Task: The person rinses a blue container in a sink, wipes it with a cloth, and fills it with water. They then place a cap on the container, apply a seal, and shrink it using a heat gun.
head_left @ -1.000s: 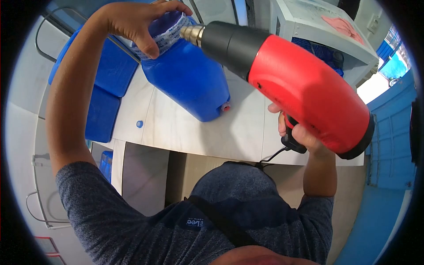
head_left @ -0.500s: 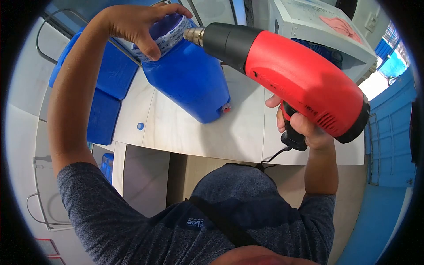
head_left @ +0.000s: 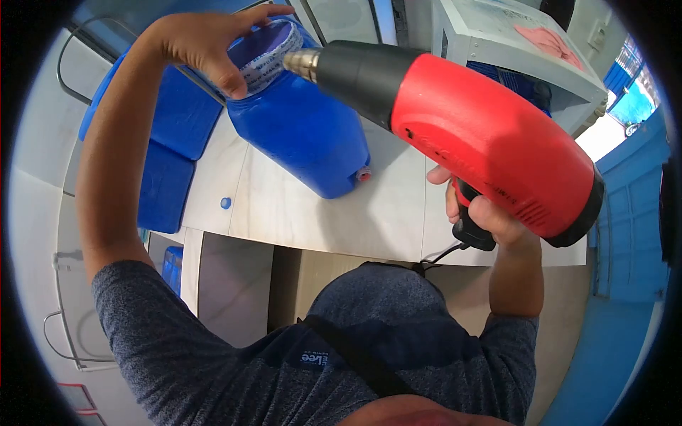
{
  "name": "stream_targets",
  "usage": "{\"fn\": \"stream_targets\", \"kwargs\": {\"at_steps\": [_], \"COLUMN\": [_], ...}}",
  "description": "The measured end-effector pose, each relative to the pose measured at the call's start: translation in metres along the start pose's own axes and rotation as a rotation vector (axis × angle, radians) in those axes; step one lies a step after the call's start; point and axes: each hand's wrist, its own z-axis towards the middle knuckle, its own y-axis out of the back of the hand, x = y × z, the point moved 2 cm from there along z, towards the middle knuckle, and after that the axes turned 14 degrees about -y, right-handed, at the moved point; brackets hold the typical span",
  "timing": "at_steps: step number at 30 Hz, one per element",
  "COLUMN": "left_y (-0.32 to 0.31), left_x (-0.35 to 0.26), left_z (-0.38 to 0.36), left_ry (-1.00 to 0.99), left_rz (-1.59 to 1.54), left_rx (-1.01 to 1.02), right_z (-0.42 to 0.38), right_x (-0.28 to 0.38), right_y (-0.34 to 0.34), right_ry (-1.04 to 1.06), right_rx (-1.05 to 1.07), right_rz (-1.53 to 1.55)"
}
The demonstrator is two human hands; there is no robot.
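A blue water jug (head_left: pixel 302 135) stands on the counter, with a small red-ended spout low on its near side. Around its purple-blue cap sits a printed white plastic shrink band (head_left: pixel 264 65). My left hand (head_left: pixel 206 46) spans the jug's top, thumb on the near side of the band and fingers across the far side. In my right hand (head_left: pixel 490 216) is a red and black heat gun (head_left: pixel 490 135), gripped by its black handle. Its metal nozzle points left, close to the right side of the band. The fingers partly wrap the trigger area.
Other blue containers (head_left: pixel 167 184) stand at the left. A small blue cap (head_left: pixel 225 203) lies on the white counter (head_left: pixel 284 220). At the upper right, a white cabinet (head_left: pixel 497 32) bears a pink cloth (head_left: pixel 547 44). The gun's black cord (head_left: pixel 444 254) hangs over the counter's front edge.
The heat gun's nozzle has moved slightly left and down along the band, while its rear end dips. My left hand has shifted a little to the left. The jug stays in place.
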Motion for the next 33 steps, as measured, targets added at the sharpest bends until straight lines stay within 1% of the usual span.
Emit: {"fn": "stream_targets", "kwargs": {"at_steps": [2,4,5,7,11,13,14,16,20,22,23,26,28,29,32,33], "left_y": [0.003,0.0,-0.002,-0.005,-0.009,-0.012,-0.013,-0.012,-0.008,-0.006,-0.005,-0.004,-0.004,-0.004,-0.004,-0.003], "left_x": [0.0,-0.012,-0.008,-0.004,-0.002,0.004,0.008,-0.002,0.003,0.003,0.003,0.0,0.0,0.001,0.0,0.001], "left_z": [-0.001,-0.003,-0.004,-0.005,-0.009,-0.009,-0.01,-0.007,-0.007,-0.004,-0.002,0.0,0.0,0.0,0.006,0.008], "left_ry": [-0.034,0.058,0.059,-0.023,0.045,-0.042,-0.04,0.055,0.061,0.011,0.011,0.07,0.058,0.057,0.015,0.103], "left_rz": [0.051,-0.137,-0.137,-0.089,-0.043,0.107,0.106,0.088,0.032,-0.022,-0.023,0.027,-0.091,-0.09,-0.133,-0.079], "left_rx": [0.016,-0.009,-0.01,-0.033,-0.091,-0.091,-0.093,-0.099,-0.099,-0.033,-0.032,-0.036,-0.026,-0.027,-0.065,-0.039], "right_z": [0.002,0.004,0.005,0.005,0.004,0.004,0.003,0.003,0.004,0.003,0.002,0.001,0.001,0.0,-0.005,-0.006], "right_x": [0.007,0.011,0.013,0.016,0.017,0.017,0.017,0.017,0.018,0.014,0.014,0.021,0.02,0.02,0.02,0.021], "right_y": [0.0,-0.002,-0.004,-0.009,-0.015,-0.012,-0.011,-0.006,-0.01,-0.013,-0.012,-0.01,-0.014,-0.015,-0.012,-0.012], "right_ry": [0.005,0.011,0.013,0.011,0.004,-0.004,-0.007,-0.021,-0.047,-0.015,-0.005,-0.066,-0.008,0.012,-0.083,-0.042], "right_rx": [0.001,0.006,0.009,0.011,0.016,0.019,0.02,0.026,0.037,-0.011,-0.027,-0.011,-0.078,-0.101,-0.066,-0.072], "right_rz": [-0.025,-0.045,-0.053,0.02,0.137,0.107,0.097,0.037,-0.058,-0.007,0.011,-0.11,-0.017,0.012,-0.029,0.047]}}
